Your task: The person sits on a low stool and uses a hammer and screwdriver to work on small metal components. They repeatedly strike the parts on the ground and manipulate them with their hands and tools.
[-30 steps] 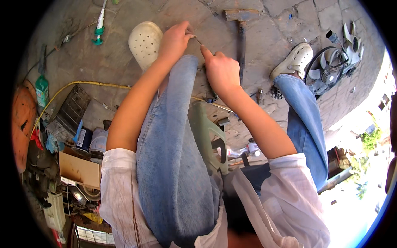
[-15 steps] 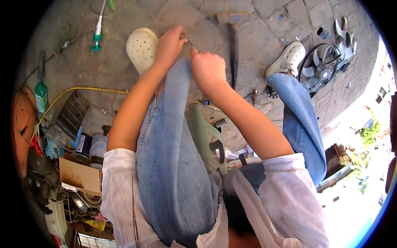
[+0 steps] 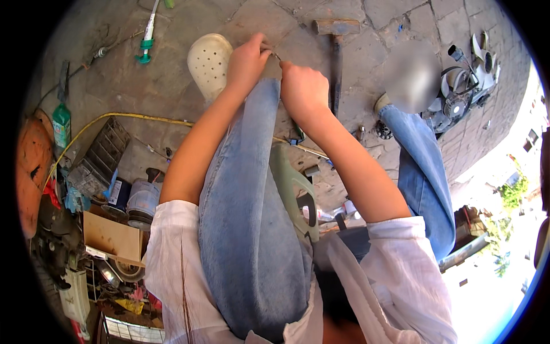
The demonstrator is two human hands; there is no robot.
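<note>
My left hand [image 3: 247, 64] and my right hand [image 3: 305, 92] work close together just past the jeans-clad left knee [image 3: 262, 97]. A thin dark piece [image 3: 277, 56], too small to name, spans the short gap between their fingertips. My left hand is closed in a pinch at one end of it. At the other end, my right hand forms a fist with its thumb toward the piece. What lies inside the two grips is mostly hidden.
Beyond my right hand, a hammer [image 3: 337, 69] lies on the stone paving. A fan assembly [image 3: 458, 100] sits far right. To the left are a green-and-white syringe-like tube [image 3: 148, 43], a yellow hose [image 3: 143, 117], a green bottle [image 3: 61, 126] and an open cardboard box [image 3: 114, 235].
The whole view has shifted slightly, so the ground things appear a little farther right. Both hands keep their grips, close together by the knee.
</note>
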